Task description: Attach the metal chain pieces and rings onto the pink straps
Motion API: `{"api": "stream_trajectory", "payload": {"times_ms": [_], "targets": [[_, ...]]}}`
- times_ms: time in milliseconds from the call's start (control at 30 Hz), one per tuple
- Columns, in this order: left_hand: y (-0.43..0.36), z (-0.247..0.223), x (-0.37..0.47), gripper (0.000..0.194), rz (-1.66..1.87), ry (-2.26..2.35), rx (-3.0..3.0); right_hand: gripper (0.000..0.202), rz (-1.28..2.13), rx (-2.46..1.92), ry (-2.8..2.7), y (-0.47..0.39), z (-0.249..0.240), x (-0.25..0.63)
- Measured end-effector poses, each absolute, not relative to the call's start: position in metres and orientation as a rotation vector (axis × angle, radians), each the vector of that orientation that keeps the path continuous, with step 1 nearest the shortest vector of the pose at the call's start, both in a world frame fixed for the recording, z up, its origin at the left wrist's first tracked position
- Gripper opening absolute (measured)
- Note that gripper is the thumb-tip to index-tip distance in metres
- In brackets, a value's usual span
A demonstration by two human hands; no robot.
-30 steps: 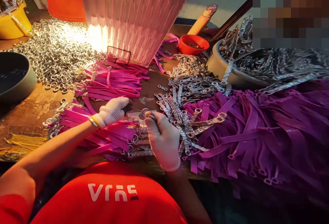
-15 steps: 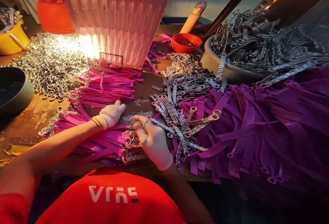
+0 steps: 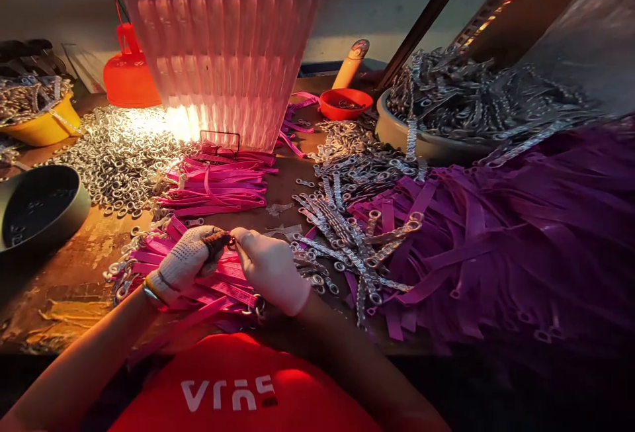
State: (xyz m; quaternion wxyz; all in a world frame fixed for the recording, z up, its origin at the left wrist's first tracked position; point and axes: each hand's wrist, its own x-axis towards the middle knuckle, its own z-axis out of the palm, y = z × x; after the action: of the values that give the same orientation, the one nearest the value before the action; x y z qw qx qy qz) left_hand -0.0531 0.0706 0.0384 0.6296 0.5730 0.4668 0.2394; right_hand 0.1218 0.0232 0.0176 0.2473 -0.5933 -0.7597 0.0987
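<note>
My left hand, in a white dotted glove with darkened fingertips, is closed in a pinch. What lies between its fingers is too small to make out. Its tips meet those of my right hand, gloved in plain white, which pinches a small metal ring. Below both hands lies a row of pink straps with metal rings at their ends. Metal link strips lie to the right of my right hand, partly over a heap of purple straps.
Loose metal rings are piled under a red lamp behind a ribbed clear panel. A dark round tray and yellow bowl stand left. A small red bowl and a large grey basin of metal strips stand right.
My left hand has come down and closed, meeting my right hand's fingertips. My right hand has shifted slightly left with the ring. The view has tilted up slightly and shifted left.
</note>
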Motion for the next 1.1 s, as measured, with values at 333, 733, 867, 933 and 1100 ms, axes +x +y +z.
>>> {"api": "stream_trajectory", "payload": {"times_ms": [333, 733, 867, 933, 1100], "targets": [[0.046, 0.016, -0.063, 0.016, 0.425, 1.111, 1.924, 0.029, 0.159, -1.660, -2.235, 0.011, 0.015, 0.115], [0.038, -0.004, -0.073, 0.025, 0.609, 1.187, 1.911, 0.018, 0.284, -1.806, -2.559, 0.017, 0.032, 0.107], [0.037, -0.009, -0.072, 0.024, 0.574, 1.204, 1.967, 0.024, 0.145, -1.626, -2.746, 0.014, 0.022, 0.106], [0.040, -0.006, -0.071, 0.022, 0.538, 1.186, 1.994, 0.025, 0.110, -1.585, -2.761, 0.015, 0.021, 0.107], [0.064, 0.031, -0.088, 0.017, 0.463, 0.990, 2.204, 0.033, -0.017, -1.579, -2.605, 0.017, 0.026, 0.129]]}}
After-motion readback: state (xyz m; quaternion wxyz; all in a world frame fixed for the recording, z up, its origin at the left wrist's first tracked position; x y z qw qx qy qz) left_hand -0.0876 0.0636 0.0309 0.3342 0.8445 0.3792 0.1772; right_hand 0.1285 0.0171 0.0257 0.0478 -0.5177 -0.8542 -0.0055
